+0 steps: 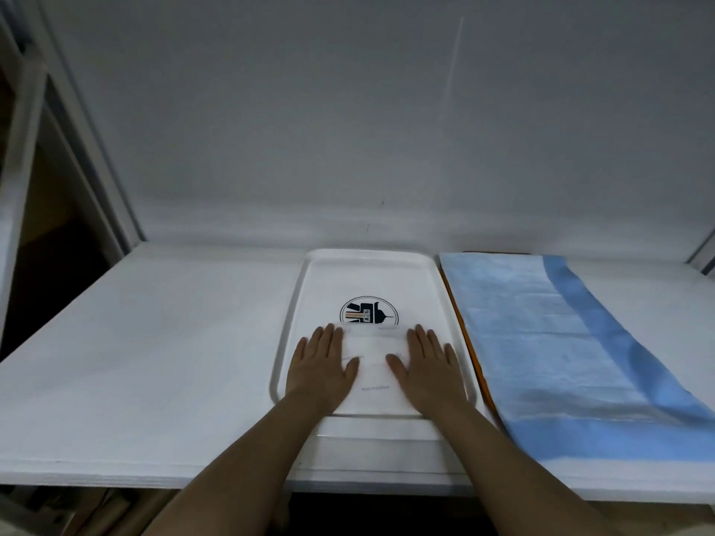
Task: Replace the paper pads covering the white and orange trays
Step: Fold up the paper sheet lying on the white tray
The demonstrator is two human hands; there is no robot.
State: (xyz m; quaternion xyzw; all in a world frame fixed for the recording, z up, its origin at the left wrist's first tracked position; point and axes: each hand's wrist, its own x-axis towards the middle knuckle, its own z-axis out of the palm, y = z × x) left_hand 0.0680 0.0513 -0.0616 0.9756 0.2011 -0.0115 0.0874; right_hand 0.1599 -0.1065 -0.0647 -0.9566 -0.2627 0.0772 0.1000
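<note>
A white tray (pixel 371 261) with a round dark logo (pixel 368 311) lies in the middle of the white table. A folded white paper pad (pixel 373 381) lies flat on the tray's near half. My left hand (pixel 321 365) presses on the pad's left side with straight fingers. My right hand (pixel 425 365) presses flat on its right side. To the right, a blue paper pad (pixel 541 334) covers the orange tray (pixel 470 350), of which only the left rim shows.
The white table (pixel 154 342) stretches to the left of the trays and ends at a near edge below my forearms. A grey wall (pixel 348 129) stands behind the trays. A white frame (pixel 77 148) with a dark opening is at the far left.
</note>
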